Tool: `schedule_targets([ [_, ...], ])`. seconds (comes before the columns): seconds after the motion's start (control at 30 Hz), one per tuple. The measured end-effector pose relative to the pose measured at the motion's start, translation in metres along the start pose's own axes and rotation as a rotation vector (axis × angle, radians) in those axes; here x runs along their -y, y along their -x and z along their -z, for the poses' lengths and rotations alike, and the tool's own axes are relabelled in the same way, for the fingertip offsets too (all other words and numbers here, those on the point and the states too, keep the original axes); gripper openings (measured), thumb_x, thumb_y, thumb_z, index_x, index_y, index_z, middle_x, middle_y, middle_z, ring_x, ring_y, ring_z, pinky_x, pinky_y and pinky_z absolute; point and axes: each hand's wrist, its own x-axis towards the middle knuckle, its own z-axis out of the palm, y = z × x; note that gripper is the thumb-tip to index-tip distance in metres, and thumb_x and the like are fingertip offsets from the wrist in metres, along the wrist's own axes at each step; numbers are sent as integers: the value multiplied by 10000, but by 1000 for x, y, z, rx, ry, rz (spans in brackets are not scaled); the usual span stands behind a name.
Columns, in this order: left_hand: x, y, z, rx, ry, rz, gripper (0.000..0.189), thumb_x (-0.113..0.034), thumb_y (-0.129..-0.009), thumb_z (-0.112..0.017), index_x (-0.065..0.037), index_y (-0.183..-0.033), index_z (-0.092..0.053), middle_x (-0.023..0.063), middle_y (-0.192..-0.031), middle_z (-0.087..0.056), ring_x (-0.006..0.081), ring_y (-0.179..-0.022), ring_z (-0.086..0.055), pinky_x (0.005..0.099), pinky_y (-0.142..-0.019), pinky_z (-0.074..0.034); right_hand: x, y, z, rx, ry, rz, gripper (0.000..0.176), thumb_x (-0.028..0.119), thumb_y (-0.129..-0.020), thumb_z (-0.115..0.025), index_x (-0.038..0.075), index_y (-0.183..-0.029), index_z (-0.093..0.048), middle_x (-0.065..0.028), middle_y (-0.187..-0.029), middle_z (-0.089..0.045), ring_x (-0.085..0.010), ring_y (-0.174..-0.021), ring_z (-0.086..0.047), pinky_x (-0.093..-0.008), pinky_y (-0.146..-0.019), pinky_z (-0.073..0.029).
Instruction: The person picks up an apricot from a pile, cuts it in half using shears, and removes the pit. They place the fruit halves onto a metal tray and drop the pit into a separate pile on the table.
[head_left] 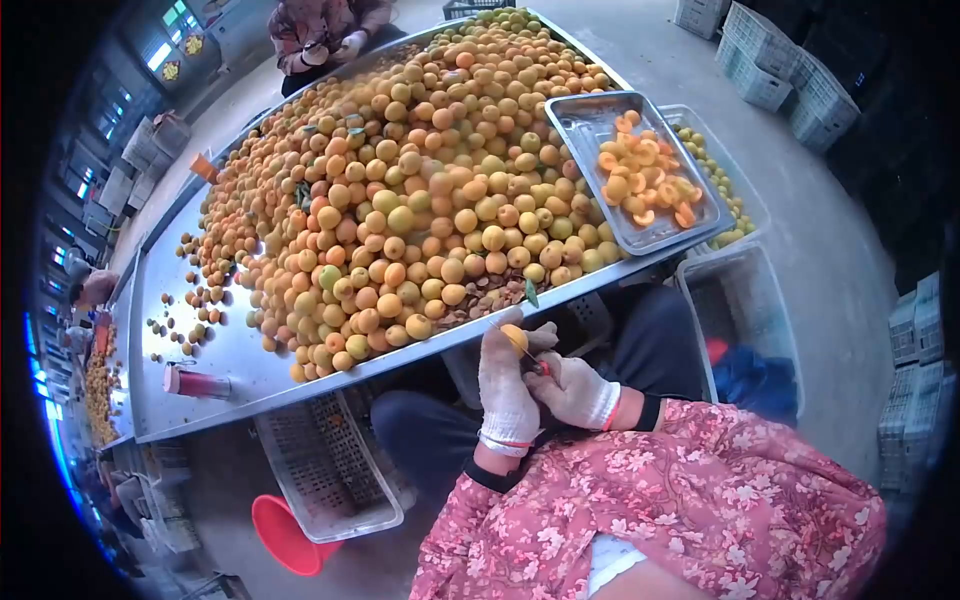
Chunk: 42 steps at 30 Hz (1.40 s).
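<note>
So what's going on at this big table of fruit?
Someone in gloves is working on one small orange fruit: the left hand holds it, and the right hand grips a small red-handled tool, apparently a knife, against it. A big heap of whole fruit covers much of the metal table. Cut orange pieces sit in a metal tray, and another person is across the table.

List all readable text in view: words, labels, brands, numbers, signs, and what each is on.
None readable.
Pink container: no lettering I can make out.
Stacked crates: too small and blurred to tell.
Yellow decorations by the windows: too small to read.
</note>
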Motion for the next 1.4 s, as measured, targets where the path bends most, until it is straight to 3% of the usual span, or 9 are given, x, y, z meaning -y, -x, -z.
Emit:
schedule_targets([
  [0.23,-5,-7,-2,15,223,197,635,-590,-976,-335,14,-1066,-512,144,-830,-654,268,-991,-625,338,-835,-476,-3,-6,10,-8,-72,64,263,282,-906,-596,27,-904,-534,-219,-734,-623,-385,-698,-634,-440,-601,-489],
  [0.4,3,-5,9,56,272,202,590,-563,-954,-436,-11,-1152,-498,215,-961,-647,230,-758,-576,314,-725,-494,-10,-1,5,28,30,1,288,308,-912,-591,28,-893,-525,-214,-717,-613,-414,-679,-611,-454,-597,-475],
  [0.7,3,-2,5,107,184,-8,424,-295,-957,-577,-46,-1260,-418,174,-1040,-627,284,-1025,-609,379,-899,-491,4,-14,15,106,47,-41,333,352,-930,-543,28,-857,-510,-242,-741,-604,-439,-733,-604,-482,-626,-463],
  [0.77,4,0,6,115,236,24,385,-269,-960,-575,-29,-1226,-434,165,-1014,-623,295,-1024,-610,394,-902,-493,-1,-10,14,118,11,-35,327,338,-941,-531,22,-859,-512,-182,-701,-621,-386,-675,-624,-452,-621,-469],
  [0.87,7,0,9,69,179,115,282,-173,-960,-529,-5,-1177,-462,162,-999,-615,322,-975,-629,413,-871,-519,17,-8,28,402,-552,-566,279,331,-976,-468,83,-859,-520,6,-593,-498,-115,-428,-454,-272,-388,-347],
  [1.0,5,1,8,138,261,123,271,-151,-946,-539,-2,-1166,-483,164,-1015,-612,336,-1005,-623,426,-905,-505,18,-4,38,479,-895,-748,280,353,-997,-417,129,-848,-494,20,-523,-385,-89,-345,-314,-245,-309,-246],
  [1.13,1,-1,12,193,304,148,339,-180,-907,-596,-1,-1172,-484,176,-1061,-613,338,-1065,-601,427,-960,-469,18,-5,35,441,-595,-629,281,359,-971,-492,99,-866,-508,-35,-533,-479,-174,-357,-436,-292,-331,-315],
  [1.2,-2,-1,17,238,505,174,346,-181,-891,-603,5,-1169,-510,184,-1097,-608,353,-1115,-573,451,-976,-454,0,-2,22,2,80,173,267,316,-904,-624,68,-904,-523,-103,-584,-554,-282,-461,-559,-344,-414,-409],
  [1.4,7,-5,33,235,612,242,407,-210,-901,-537,20,-1234,-505,187,-1179,-563,359,-1174,-512,469,-1032,-411,14,-13,39,-175,44,152,359,261,-812,-743,49,-1036,-558,-124,-651,-596,-323,-606,-627,-347,-531,-477],
])
